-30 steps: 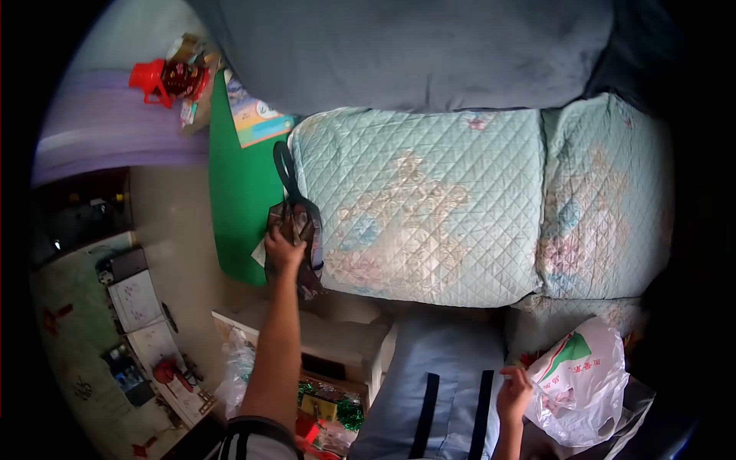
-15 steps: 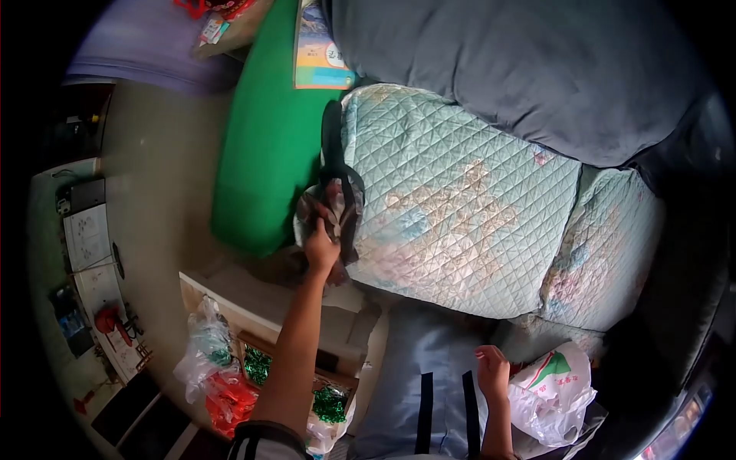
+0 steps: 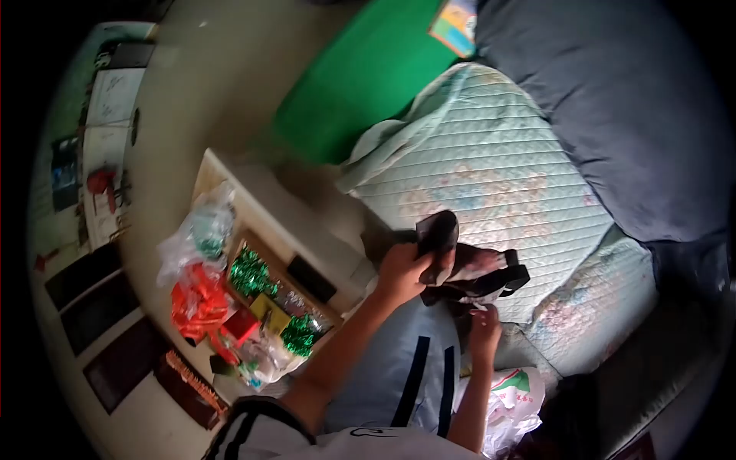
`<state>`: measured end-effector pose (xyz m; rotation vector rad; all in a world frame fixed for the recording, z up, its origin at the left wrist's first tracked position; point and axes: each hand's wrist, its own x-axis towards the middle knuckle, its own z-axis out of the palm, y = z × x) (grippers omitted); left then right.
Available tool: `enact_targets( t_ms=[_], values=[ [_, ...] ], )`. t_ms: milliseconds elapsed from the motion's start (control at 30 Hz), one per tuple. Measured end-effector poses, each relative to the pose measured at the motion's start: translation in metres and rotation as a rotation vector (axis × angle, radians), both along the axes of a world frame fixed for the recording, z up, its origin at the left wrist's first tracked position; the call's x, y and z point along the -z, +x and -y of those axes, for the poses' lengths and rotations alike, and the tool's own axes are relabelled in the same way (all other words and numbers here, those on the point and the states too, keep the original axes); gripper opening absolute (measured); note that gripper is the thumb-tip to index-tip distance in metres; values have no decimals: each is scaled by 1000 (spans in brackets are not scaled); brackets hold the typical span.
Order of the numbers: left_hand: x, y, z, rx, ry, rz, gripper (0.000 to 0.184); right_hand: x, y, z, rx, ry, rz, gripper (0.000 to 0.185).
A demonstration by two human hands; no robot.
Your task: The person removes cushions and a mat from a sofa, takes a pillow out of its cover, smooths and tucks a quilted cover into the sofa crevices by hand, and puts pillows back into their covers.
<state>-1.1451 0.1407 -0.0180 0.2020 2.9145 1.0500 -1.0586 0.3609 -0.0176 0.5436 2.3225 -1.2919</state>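
Note:
A crumpled dark brown cloth item with black straps [image 3: 479, 268] hangs over the edge of the quilted seat cover, in front of my lap. My left hand [image 3: 402, 274] is closed round a bunched, folded part of it. My right hand [image 3: 484, 331] is just below its lower edge, fingers curled; whether they pinch the cloth is hard to see. Under both lies the pale green quilted cover [image 3: 491, 153] with a faded floral pattern. My legs, in grey-blue trousers with black stripes, are below the cloth.
A green rounded cushion [image 3: 360, 77] and a dark grey cushion [image 3: 613, 115] lie beyond. On the left, a small table [image 3: 264, 192] bears an open box [image 3: 287, 268] with green tinsel and plastic bags. A white printed bag [image 3: 514, 399] sits by my right arm.
My left hand has drawn the dark cloth from beside the green cushion back toward my lap. My right hand has come up near it. The view has turned, and the cover's near-left corner is lifted.

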Motion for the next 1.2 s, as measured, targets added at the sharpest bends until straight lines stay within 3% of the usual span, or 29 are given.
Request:
enact_targets(
  t_ms=[200, 333, 400, 433, 467, 500, 533, 633, 667, 733, 767, 833, 900, 967, 1033, 1100, 1200],
  values=[
    [-46, 45, 90, -499, -463, -10, 29, 0, 18, -22, 81, -46, -41, 19],
    [-62, 101, 161, -1120, -380, 36, 52, 20, 47, -49, 100, 10, 92, 20],
    [-86, 115, 179, -1340, -479, 141, 62, 34, 59, -61, 64, -19, 81, 20],
    [-74, 145, 207, -1275, -606, 186, 68, 39, 66, -66, 35, -41, 73, 20],
    [-40, 191, 244, -1137, -1042, 94, 68, 42, 72, -69, 44, -26, 70, 20],
    [-60, 176, 239, -1300, -767, 361, 72, 47, 76, -73, -33, -58, 89, 20],
    [-46, 199, 257, -1267, -712, 368, 78, 50, 77, -76, -107, -87, 107, 20],
    [3, 239, 290, -1306, -785, 753, 89, 56, 78, -69, -152, -36, 189, 19],
    [7, 224, 275, -1289, -780, 754, 89, 60, 80, -68, -128, -56, 197, 17],
    [5, 178, 227, -1288, -983, 1003, 91, 70, 86, -66, -84, -81, 240, 17],
    [11, 173, 221, -1270, -986, 993, 91, 73, 88, -63, -55, -115, 277, 17],
    [38, 165, 212, -851, -864, 497, 87, 81, 92, -63, -48, -93, 304, 18],
    [73, 137, 193, -597, -718, 251, 76, 108, 110, -65, 66, -115, 383, 18],
    [96, 91, 159, -556, -431, 333, 72, 125, 120, -67, 119, -165, 430, 17],
    [127, 49, 138, -502, -301, 370, 72, 135, 128, -64, 182, -214, 479, 17],
    [135, -3, 117, -381, -287, 276, 74, 141, 132, -60, 341, -366, 456, 17],
    [128, -65, 87, -291, -411, 83, 76, 136, 127, -52, 355, -370, 434, 16]
  ],
)
